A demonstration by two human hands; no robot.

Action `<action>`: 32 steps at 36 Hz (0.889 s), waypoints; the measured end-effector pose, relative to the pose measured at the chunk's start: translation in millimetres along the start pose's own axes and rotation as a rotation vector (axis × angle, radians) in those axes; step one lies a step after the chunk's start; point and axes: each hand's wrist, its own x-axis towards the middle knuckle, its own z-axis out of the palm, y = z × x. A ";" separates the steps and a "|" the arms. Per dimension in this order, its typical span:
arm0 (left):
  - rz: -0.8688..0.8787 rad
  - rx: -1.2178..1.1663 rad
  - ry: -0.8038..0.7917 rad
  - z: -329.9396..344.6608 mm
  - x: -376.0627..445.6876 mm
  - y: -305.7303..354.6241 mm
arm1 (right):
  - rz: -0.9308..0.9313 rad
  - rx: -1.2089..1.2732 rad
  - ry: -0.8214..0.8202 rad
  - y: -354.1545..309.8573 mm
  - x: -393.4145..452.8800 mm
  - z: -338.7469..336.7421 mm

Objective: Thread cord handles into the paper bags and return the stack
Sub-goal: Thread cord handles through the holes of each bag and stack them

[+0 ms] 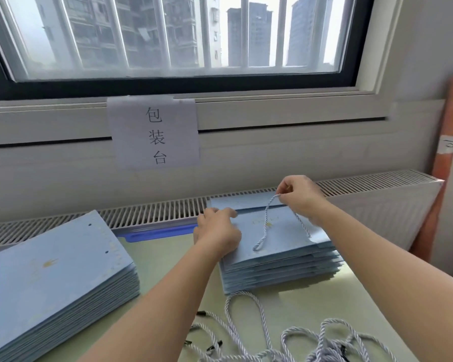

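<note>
A pale twisted cord (266,226) loops over the top paper bag (280,239) of the right stack (280,270), which sits on the far right of the pale green surface (183,278). The right hand (300,195) pinches one end of the cord between thumb and fingertips, above the bag's far edge, and the cord hangs from there in a loop across the bag's face. The left hand (217,229) lies on the bag's left edge with fingers curled down over it, holding it in place; how firmly it grips cannot be told. On the near left lies a second stack of blue bags (55,291), flat, with punched holes along its far edge. A tangle of loose cords (298,340) with dark tips lies on the near part of the surface, just in front of the right stack. Beyond the surface runs a white radiator grille (152,212), and above it a paper sign (154,133) is taped under the window (168,35).
</note>
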 end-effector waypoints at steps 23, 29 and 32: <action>0.135 0.260 -0.131 23.4 -11.6 24.3 | 0.088 -0.501 -0.314 24.6 -18.6 2.6; 0.148 0.210 -0.127 31.7 -16.8 19.1 | 0.085 -0.451 -0.330 34.2 -26.4 17.2; 0.156 0.203 -0.140 27.1 -19.1 20.0 | 0.085 -0.492 -0.337 31.8 -27.4 13.4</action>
